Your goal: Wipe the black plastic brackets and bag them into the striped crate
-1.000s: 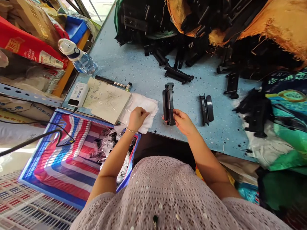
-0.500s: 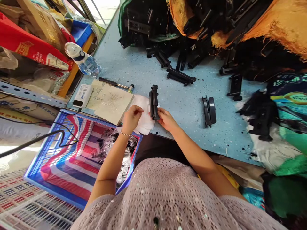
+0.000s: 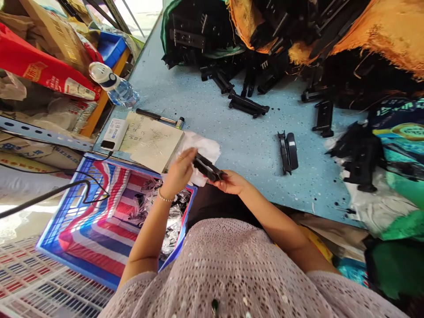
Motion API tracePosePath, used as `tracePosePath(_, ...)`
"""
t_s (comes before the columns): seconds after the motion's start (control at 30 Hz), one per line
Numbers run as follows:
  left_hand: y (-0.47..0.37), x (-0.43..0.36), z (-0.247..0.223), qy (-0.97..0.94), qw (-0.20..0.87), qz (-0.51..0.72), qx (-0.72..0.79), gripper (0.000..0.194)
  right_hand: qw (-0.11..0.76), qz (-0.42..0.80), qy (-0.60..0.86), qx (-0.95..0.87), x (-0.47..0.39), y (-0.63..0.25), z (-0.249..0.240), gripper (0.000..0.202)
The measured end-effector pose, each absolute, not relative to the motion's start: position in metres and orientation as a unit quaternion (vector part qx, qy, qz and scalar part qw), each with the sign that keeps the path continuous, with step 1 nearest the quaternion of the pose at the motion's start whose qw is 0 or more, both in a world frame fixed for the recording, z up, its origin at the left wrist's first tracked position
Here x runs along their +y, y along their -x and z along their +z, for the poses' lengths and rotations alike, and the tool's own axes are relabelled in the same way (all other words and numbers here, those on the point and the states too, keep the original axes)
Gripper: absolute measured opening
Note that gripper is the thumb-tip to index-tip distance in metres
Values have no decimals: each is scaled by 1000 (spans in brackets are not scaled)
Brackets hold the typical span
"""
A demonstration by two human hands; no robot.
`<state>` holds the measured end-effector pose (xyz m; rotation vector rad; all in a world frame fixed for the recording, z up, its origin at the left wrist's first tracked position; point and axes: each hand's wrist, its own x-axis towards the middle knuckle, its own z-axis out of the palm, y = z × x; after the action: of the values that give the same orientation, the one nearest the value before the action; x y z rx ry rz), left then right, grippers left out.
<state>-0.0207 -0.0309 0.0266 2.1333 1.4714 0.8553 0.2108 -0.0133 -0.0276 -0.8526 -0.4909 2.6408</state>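
A long black plastic part [image 3: 208, 167] is held tilted over the front edge of the blue table. My right hand [image 3: 232, 182] grips its lower end, fingers beneath. At the upper left end my left hand [image 3: 180, 172], wearing a beaded bracelet, has its bent fingers against the part; their tips are partly hidden. Under the hands and part lies a crumpled white sheet [image 3: 212, 148], perhaps thin plastic. To the right, a pair of similar black parts [image 3: 288, 153] stands side by side on the table.
Sacks of black parts [image 3: 188, 39] line the back, with several pieces spilled before them. At left are a notepad [image 3: 152, 141], a hammer [image 3: 159, 117], a white device [image 3: 115, 134] and a water bottle [image 3: 115, 86]. A blue crate [image 3: 79, 265] stands below the table's left front.
The black part has turned from upright to slanting and come down toward me. My left hand has moved from beside it onto its upper end; my right hand has stayed on it.
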Motion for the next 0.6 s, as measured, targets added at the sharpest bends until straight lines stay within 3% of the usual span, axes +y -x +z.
tracePosePath(0.1, -1, -57, 28, -812, 241, 290, 446, 68, 268, 853, 362, -262, -15, -196, -23, 19)
tracePosePath(0.23, -5, -73, 28, -816, 258, 327, 400, 74, 323, 811, 388, -294, -20, -198, -13, 28)
tracePosePath(0.33, -3, -77, 28, -821, 228, 339, 399, 74, 336, 803, 400, -286, -24, -206, -8, 30)
tracePosePath(0.5, -23, -81, 41, -878, 133, 253, 384, 72, 331, 650, 464, -503, -41, -205, 4, 20)
tracePosePath(0.6, -17, -94, 77, -876, 105, 250, 399, 61, 288, 720, 351, -526, -49, -210, 21, 33)
